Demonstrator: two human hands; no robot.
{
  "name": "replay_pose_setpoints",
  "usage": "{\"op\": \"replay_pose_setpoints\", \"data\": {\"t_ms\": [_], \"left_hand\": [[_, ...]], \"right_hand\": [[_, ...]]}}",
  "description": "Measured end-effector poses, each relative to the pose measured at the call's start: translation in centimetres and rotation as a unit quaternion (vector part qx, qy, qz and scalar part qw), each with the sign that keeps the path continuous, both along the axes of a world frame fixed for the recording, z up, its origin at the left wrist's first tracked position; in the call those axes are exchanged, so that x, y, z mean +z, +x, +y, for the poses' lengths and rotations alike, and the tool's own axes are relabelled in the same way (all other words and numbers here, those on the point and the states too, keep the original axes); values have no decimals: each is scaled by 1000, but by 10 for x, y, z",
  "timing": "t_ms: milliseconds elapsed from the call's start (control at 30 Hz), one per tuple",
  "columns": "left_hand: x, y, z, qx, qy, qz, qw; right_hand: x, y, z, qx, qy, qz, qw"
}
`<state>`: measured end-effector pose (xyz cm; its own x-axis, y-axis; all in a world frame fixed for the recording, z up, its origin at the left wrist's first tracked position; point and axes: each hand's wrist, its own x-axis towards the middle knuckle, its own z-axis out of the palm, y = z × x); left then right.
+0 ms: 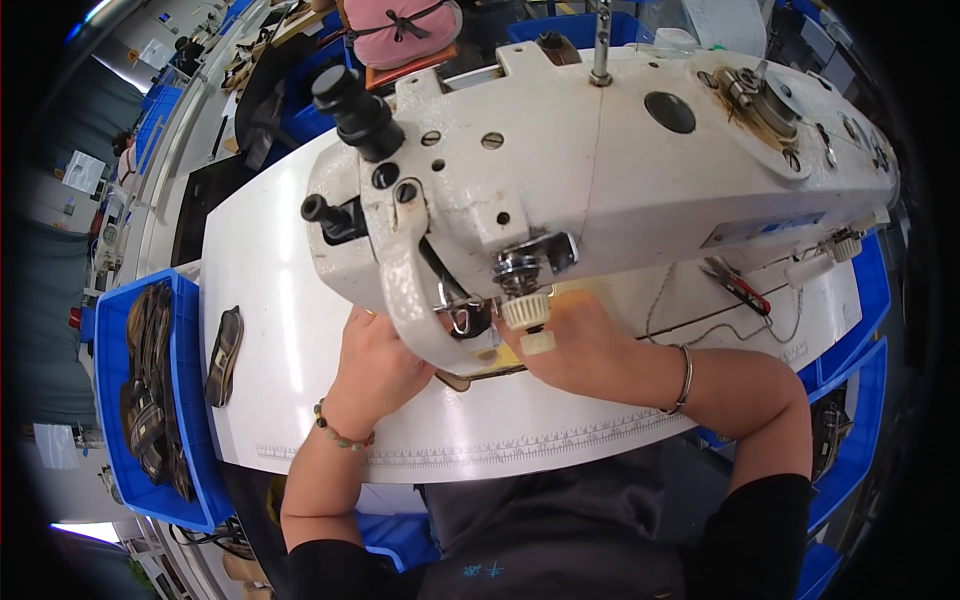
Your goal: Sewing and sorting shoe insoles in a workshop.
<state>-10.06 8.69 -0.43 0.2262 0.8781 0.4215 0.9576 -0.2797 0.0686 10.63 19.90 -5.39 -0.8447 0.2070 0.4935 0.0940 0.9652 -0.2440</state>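
A white sewing machine point(600, 190) reaches across the table over both hands. My left hand point(382, 360), with a beaded bracelet on its wrist, is curled beside the needle area, left of the machine's curved lever. My right hand point(575, 350), wearing a metal bangle, bends in from the right behind the tension knob point(525, 312). Its fingertips are largely hidden by the machine head. Between the hands, the edge of a small brown piece point(453, 382) shows at the yellowish plate point(510, 357). What the fingers grip is hidden.
A dark strappy shoe upper point(226, 356) lies on the white table point(270, 290) at left. Beside it, a blue bin point(190, 400) holds several more. Red-handled snips point(737, 285) and a grey cord point(690, 335) rest at right, with blue bins point(865, 410) beyond.
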Motion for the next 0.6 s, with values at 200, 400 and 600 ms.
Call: {"op": "replay_pose_setpoints", "data": {"t_ms": [200,400,600], "left_hand": [[-10,3,4,-49,58,20,997],[-14,7,8,-28,54,23,998],[-11,13,9,0,13,56,998]], "right_hand": [[-10,-4,-4,-42,-113,8,993],[-7,-2,-1,-10,-6,-60,998],[-1,-1,1,-16,-14,-39,999]]}}
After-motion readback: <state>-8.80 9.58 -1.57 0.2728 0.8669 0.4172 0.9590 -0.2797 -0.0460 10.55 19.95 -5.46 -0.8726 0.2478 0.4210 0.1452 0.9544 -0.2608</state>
